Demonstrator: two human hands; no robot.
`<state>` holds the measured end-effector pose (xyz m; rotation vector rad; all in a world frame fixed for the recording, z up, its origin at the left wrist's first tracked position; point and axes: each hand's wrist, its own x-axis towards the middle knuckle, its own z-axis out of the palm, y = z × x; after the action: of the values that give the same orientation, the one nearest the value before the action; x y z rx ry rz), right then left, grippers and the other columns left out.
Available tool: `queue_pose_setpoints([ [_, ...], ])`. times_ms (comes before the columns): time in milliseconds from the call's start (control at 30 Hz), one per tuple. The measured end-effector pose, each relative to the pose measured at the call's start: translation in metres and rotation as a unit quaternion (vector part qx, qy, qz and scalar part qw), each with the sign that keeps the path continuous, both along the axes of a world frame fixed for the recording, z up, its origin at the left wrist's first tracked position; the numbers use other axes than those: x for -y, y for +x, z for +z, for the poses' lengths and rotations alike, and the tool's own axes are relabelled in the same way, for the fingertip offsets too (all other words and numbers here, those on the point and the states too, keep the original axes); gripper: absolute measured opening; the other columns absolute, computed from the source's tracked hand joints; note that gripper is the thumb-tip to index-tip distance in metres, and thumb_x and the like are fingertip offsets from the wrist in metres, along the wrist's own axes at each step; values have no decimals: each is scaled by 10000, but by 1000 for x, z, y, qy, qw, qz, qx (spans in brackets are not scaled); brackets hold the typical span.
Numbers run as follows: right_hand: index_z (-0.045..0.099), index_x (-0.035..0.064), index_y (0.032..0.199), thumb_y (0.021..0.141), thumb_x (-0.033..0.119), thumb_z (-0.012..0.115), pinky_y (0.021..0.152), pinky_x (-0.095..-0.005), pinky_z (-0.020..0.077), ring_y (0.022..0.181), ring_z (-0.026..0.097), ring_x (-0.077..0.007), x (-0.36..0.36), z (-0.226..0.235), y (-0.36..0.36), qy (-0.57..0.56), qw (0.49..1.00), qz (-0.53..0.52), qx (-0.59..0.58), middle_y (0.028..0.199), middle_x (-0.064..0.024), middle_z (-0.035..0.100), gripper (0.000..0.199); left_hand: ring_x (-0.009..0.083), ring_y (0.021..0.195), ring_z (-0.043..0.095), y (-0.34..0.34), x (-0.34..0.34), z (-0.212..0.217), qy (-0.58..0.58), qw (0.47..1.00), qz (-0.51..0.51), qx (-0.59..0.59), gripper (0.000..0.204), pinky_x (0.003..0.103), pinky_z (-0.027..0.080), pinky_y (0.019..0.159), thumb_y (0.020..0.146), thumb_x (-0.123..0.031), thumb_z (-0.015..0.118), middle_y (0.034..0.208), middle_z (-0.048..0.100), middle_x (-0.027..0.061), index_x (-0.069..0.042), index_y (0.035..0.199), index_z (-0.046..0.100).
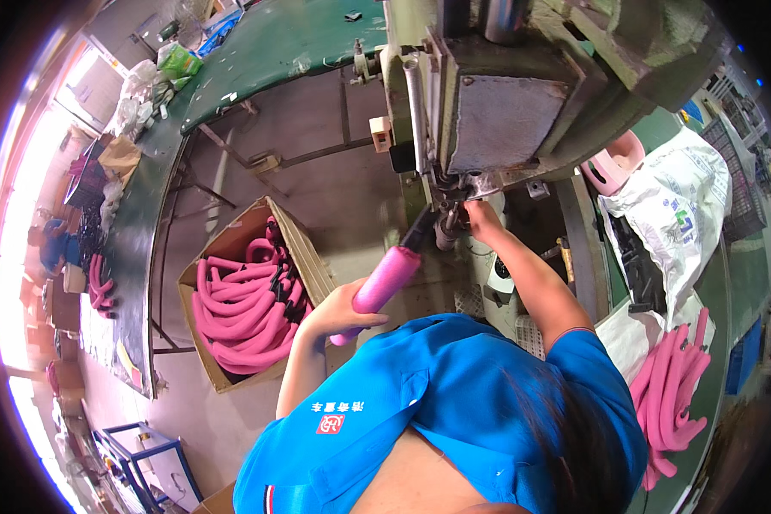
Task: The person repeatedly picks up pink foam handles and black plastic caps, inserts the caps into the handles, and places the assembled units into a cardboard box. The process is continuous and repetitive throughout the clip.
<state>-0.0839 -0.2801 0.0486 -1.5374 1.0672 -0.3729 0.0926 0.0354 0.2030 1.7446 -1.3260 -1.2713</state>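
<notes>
My left hand [344, 310] is wrapped round a pink foam-covered tube [388, 278], which slants up and away from me. The tube's black end [418, 230] reaches the working point of a large green-grey press [510, 120]. My right hand [481, 221] is close beside that point, just under the press head, with its fingers drawn together. What those fingers hold, if anything, is hidden by the machine's metal parts.
A cardboard box [325, 261] full of bent pink tubes [240, 330] stands at my left. More pink tubes [670, 398] lie on the right-hand table, near a white sack [678, 201], black parts [638, 257] and a pink container [615, 164]. A green-topped table [291, 47] stretches behind.
</notes>
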Motion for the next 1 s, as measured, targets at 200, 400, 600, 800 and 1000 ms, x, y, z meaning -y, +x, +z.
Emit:
queue_pose_setpoints([
  [200,573,27,798,654,1,609,659,-465,486,768,603,-406,-9,-3,-11,-521,824,205,-91,691,-205,606,151,143,642,609,12,-49,-12,-40,940,312,131,326,297,488,621,711,-185,707,693,627,60,-24,962,574],
  [400,511,-7,1144,853,157,486,826,-463,439,1006,546,-403,40,-22,-15,-368,927,-33,-69,1111,-244,572,335,360,742,623,63,-89,-34,82,765,397,501,428,463,476,638,690,-267,742,766,633,147,-87,1027,551],
  [600,511,-8,1158,864,210,483,859,-452,418,1043,525,-398,54,-31,5,-244,959,-61,-129,1149,-247,551,367,375,1050,482,69,-73,-60,6,780,414,469,775,447,418,889,673,-253,759,1081,522,235,-35,1319,392],
  [800,511,-10,1171,874,262,481,892,-440,397,1080,503,-394,51,-34,4,-226,964,-60,-124,1186,-251,530,404,383,1023,519,22,-60,-99,87,899,238,356,562,441,438,883,701,-287,729,1076,538,198,-93,1184,519],
  [1000,510,-12,1185,885,315,478,925,-428,376,1118,482,-389,53,-48,15,-193,970,-36,-142,1224,-254,509,445,339,1029,550,3,-61,-98,147,920,160,326,506,419,455,862,738,-340,692,1049,577,178,-79,1147,551],
])
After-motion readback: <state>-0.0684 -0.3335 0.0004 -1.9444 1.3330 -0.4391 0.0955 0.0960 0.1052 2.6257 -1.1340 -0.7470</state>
